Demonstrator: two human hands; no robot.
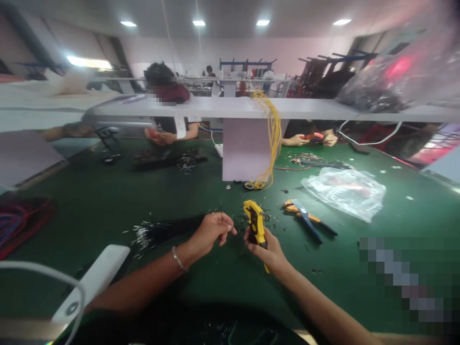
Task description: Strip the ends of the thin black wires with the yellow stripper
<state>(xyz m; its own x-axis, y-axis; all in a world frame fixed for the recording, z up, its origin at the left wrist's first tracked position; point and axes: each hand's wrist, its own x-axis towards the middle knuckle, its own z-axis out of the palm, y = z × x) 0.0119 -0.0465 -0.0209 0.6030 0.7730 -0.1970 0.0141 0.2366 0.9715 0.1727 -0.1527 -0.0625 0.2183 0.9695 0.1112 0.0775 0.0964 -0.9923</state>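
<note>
My right hand (pixel 271 251) is wrapped round the handles of a yellow and black wire stripper (pixel 256 221), its head pointing up and away from me. To its left, my left hand (pixel 215 229) pinches a thin dark wire (pixel 221 206), which sticks up above the fingers. The two hands are a short way apart. Beside my left hand lies a bundle of black wires (pixel 176 229) with pale, shiny ends fanned out on the left. Small dark scraps (pixel 271 218) are scattered around the stripper's head.
A blue and orange hand tool (pixel 305 220) lies right of my right hand. Beyond it rests a clear plastic bag (pixel 347 189). Yellow wires (pixel 275 134) hang from the shelf (pixel 208 108). A white power strip (pixel 95 280) lies near my left forearm. Two co-workers handle tools across the green table (pixel 201 191).
</note>
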